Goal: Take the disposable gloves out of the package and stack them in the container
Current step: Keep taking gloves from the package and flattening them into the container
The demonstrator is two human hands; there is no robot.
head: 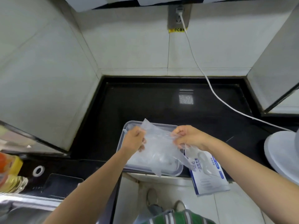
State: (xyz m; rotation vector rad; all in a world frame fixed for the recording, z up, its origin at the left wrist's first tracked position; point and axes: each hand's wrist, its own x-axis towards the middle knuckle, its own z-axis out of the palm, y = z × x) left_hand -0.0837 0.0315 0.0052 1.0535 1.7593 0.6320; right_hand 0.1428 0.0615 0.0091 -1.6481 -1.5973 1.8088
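Note:
A clear, thin disposable glove (157, 143) hangs stretched between my two hands above a clear plastic container (129, 124) on the black counter. My left hand (133, 139) pinches the glove's left edge. My right hand (188, 136) pinches its right edge, and a loose flap hangs below that hand. More clear gloves lie in a heap inside the container. The white and blue glove package (210, 180) lies at the counter's front edge, to the right of the container, partly overhanging.
A white cable (210, 88) runs from the wall socket (178, 15) across the counter to a white fan base (281, 152) at the right. Oil bottles (9, 175) stand at the left by a black cooktop (61, 185). Tiled walls enclose the counter.

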